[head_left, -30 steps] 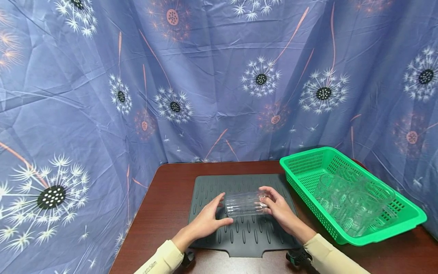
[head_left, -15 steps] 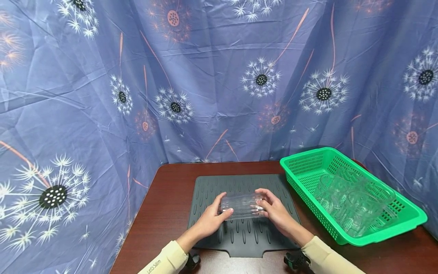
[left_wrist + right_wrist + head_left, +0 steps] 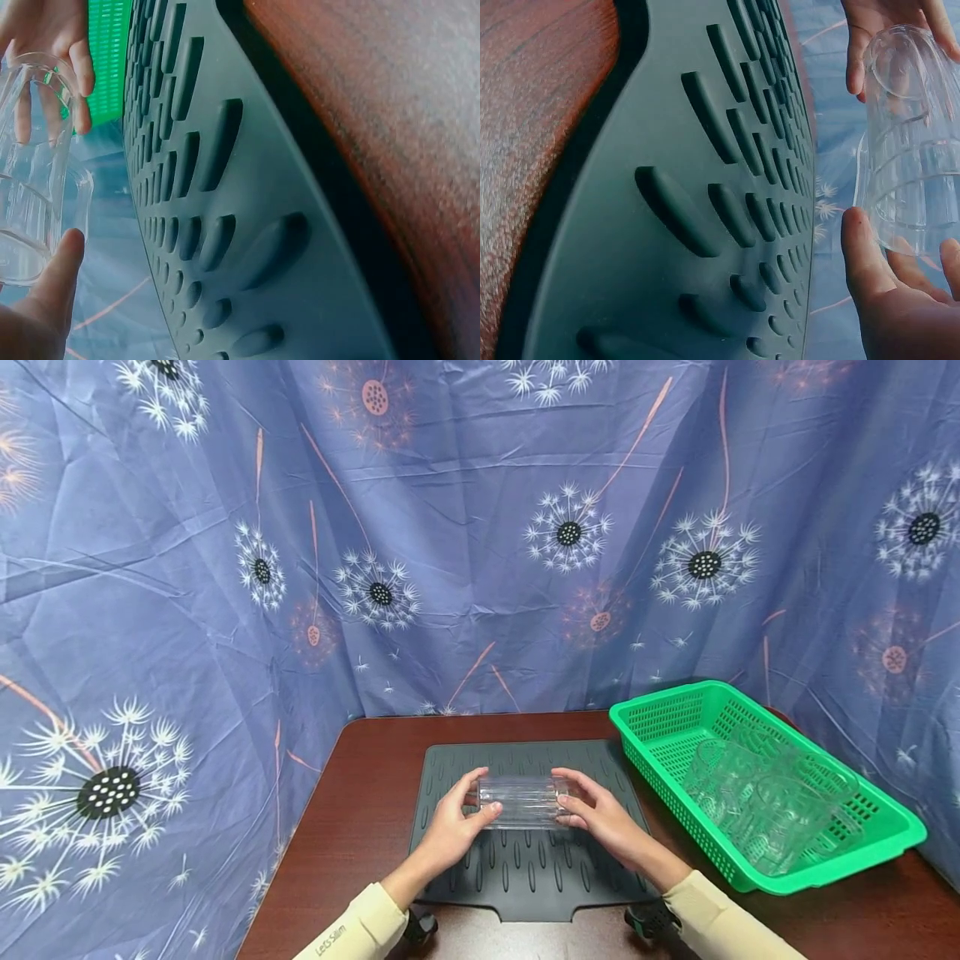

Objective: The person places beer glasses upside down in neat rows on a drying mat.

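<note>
A clear ribbed glass mug lies sideways in the air over the dark drying mat. My left hand grips its left end, thumb toward me and fingers on the far side. At the opposite end my right hand holds it between thumb and fingers. A see-through mug handle shows beside the body in the left wrist view. From the right wrist, the mug spans the space between both hands, and the right thumb is right at its near end.
To the right stands a green plastic basket with several clear glass mugs heaped in its nearer half. The mat lies on a reddish-brown wooden table. A blue dandelion-print curtain hangs behind and at both sides.
My left hand has closed on the mug's left end, its thumb coming in onto the glass. The mug has shifted slightly left and become more level, with the right hand following.
</note>
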Demonstrator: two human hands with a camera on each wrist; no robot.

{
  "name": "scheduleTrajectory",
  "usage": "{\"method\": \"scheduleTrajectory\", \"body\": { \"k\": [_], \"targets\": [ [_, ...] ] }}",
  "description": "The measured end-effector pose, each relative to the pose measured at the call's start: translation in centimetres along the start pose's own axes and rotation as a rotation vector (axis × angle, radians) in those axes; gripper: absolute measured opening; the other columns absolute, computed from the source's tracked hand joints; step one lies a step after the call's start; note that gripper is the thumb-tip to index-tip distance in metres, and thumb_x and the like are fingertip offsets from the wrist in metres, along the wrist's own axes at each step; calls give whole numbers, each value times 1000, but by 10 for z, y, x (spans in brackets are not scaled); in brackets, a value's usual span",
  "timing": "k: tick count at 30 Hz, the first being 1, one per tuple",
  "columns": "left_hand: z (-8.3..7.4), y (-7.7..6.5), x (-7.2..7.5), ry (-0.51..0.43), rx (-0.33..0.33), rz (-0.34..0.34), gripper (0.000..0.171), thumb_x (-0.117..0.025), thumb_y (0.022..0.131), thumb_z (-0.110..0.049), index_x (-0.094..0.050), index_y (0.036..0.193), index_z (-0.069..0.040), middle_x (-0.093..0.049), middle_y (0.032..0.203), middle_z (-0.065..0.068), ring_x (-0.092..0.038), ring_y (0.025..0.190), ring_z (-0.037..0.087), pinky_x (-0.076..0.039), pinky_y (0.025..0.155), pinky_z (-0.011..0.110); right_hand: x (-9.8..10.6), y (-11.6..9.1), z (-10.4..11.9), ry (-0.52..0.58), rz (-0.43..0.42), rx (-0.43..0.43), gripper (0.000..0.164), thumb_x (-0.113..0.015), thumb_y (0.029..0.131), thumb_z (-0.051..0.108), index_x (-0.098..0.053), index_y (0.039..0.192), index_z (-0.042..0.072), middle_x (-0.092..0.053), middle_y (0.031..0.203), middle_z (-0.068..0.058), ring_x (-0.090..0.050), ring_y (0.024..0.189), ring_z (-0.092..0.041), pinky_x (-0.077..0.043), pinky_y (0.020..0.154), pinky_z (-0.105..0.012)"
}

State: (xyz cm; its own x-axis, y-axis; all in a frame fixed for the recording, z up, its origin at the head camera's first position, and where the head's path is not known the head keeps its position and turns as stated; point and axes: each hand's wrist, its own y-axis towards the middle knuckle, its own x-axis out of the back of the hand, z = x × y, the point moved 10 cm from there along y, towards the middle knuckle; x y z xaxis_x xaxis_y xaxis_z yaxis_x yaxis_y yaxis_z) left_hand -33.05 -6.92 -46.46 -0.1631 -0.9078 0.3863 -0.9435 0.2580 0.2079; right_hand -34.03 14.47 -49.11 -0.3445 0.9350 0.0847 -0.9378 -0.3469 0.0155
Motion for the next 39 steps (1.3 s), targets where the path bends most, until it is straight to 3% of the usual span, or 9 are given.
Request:
{"method": "scheduleTrajectory", "body": {
  "k": [6,10,13,16,21,27,32,36,39],
  "targets": [
    [-6,3,10,28,-49,-39,61,-71,94,-33,-47,149,-22,-58,133,15,-63,109,31,-55,84,36,-1,0,5,-28,22,11,57,-61,102,27,-39,152,15,-46,145,-23,-53,127,-42,-56,94,-39],
    [-10,6,14,27,-75,-43,62,-73,93,-31,-48,149,-18,-57,136,15,-61,113,37,-56,89,42,-1,1,9,-109,43,28,57,-65,99,28,-43,151,20,-46,148,-22,-54,128,-40,-55,93,-36],
    [-11,7,17,35,-75,-40,63,-72,93,-31,-48,149,-18,-55,137,17,-59,116,36,-55,91,45,-1,0,12,-158,72,40,56,-65,99,26,-44,151,23,-45,152,-20,-52,134,-39,-53,96,-34],
    [-10,9,23,57,-61,-49,63,-72,93,-33,-47,150,-21,-55,137,15,-59,116,32,-55,92,46,-1,0,13,-174,100,50,56,-64,100,23,-43,151,23,-43,155,-18,-47,139,-39,-51,100,-39],
    [-10,12,41,84,-57,-96,62,-72,94,-33,-48,150,-23,-55,139,11,-59,118,34,-54,93,49,11,0,18,-220,75,72,59,-68,97,27,-44,150,24,-46,153,-12,-45,140,-41,-50,102,-44],
    [-9,18,64,162,-71,-160,64,-74,92,-34,-48,150,-23,-56,136,10,-57,112,24,-54,87,45,27,-1,31,-278,39,148,61,-72,94,26,-46,149,19,-47,152,-15,-45,137,-47,-52,97,-32],
    [-5,22,75,225,-58,-188,66,-75,90,-35,-48,150,-25,-56,132,4,-54,110,21,-47,89,43,39,-7,39,-429,5,192,59,-72,94,30,-48,148,21,-50,149,-11,-50,133,-40,-51,99,-42],
    [-3,27,86,263,-71,-227,67,-77,89,-30,-50,149,-22,-56,132,6,-55,116,25,-45,97,48,48,-13,50,-585,-38,241,57,-73,94,30,-50,145,22,-50,149,-6,-52,131,-31,-50,99,-50],
    [-1,31,94,278,-70,-240,67,-77,90,-29,-49,150,-20,-54,134,9,-54,123,28,-43,103,52,51,-16,60,-677,-56,280,56,-73,94,29,-51,145,21,-48,150,-5,-51,132,-30,-50,98,-49]
  ]
}}
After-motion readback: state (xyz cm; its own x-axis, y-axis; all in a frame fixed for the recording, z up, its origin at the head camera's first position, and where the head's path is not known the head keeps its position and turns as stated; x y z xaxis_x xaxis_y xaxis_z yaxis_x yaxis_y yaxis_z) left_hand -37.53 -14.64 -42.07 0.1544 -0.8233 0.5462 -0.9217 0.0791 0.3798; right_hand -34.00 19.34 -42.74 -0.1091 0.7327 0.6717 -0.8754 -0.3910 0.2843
